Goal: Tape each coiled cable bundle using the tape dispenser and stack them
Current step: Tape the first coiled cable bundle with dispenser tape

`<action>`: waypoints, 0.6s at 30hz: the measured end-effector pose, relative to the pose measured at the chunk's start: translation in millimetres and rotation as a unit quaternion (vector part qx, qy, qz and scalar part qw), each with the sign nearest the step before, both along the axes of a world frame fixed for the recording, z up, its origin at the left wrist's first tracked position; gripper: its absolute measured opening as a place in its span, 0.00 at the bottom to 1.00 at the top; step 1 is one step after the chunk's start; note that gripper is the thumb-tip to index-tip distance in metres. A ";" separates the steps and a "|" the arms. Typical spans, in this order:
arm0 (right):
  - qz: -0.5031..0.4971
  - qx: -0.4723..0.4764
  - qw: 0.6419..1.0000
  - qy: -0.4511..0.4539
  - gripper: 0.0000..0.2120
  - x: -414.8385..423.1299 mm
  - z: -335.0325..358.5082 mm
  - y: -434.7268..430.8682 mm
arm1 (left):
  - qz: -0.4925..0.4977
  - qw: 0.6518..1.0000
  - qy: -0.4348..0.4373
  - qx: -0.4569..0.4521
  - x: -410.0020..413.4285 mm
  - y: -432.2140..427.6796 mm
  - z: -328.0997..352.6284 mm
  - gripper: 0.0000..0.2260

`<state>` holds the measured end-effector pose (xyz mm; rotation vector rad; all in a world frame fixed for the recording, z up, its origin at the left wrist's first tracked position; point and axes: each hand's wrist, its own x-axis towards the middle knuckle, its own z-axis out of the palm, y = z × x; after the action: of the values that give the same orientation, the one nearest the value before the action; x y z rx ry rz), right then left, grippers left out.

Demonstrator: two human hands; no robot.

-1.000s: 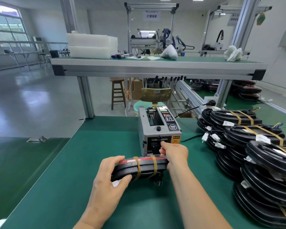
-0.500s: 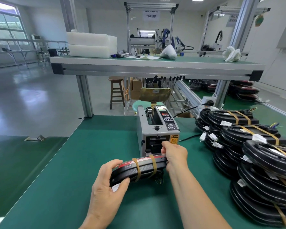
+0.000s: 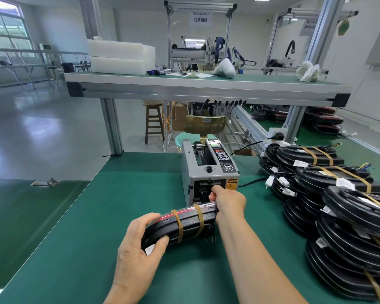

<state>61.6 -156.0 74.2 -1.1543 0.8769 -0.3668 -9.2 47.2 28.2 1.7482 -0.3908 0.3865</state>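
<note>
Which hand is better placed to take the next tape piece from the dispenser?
The right hand: its fingertips are at the outlet of the tape dispenser, while the left hand grips the cable bundle.

Shows deep green across the table mat (image 3: 119, 216), pale grey on the tape dispenser (image 3: 188, 172) with a black panel and an orange caution label (image 3: 232, 184), textured black with a red stripe and tan bands on the cable bundle (image 3: 189, 224), black, tan bands and white tags on the stacked bundles (image 3: 316, 178).
</note>
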 end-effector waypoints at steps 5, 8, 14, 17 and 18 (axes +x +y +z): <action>-0.041 -0.019 0.996 -0.075 0.04 -20.0 1.6 2.7 | 0.027 0.999 -0.036 0.025 -2.8 -6.5 -1.9 0.24; -0.032 -0.087 0.987 -0.129 0.05 -49.7 7.6 12.8 | 0.050 0.998 -0.035 0.021 -5.8 -24.3 -2.7 0.23; 0.105 -0.282 0.944 -0.137 0.12 -95.0 3.0 45.9 | 0.117 0.993 -0.020 0.004 -10.1 -51.2 -5.0 0.26; 0.115 -0.318 0.933 -0.123 0.12 -98.2 -8.5 51.5 | 0.132 0.991 -0.031 0.016 -11.7 -53.6 -5.8 0.28; 0.114 -0.322 0.932 -0.123 0.12 -98.1 -10.1 53.6 | 0.131 0.991 -0.037 0.019 -12.3 -53.9 -6.0 0.29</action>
<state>-36.5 -102.4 64.1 -1.7509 0.3929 -0.6179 -21.5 -6.7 22.2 1.8306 -0.2222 0.6362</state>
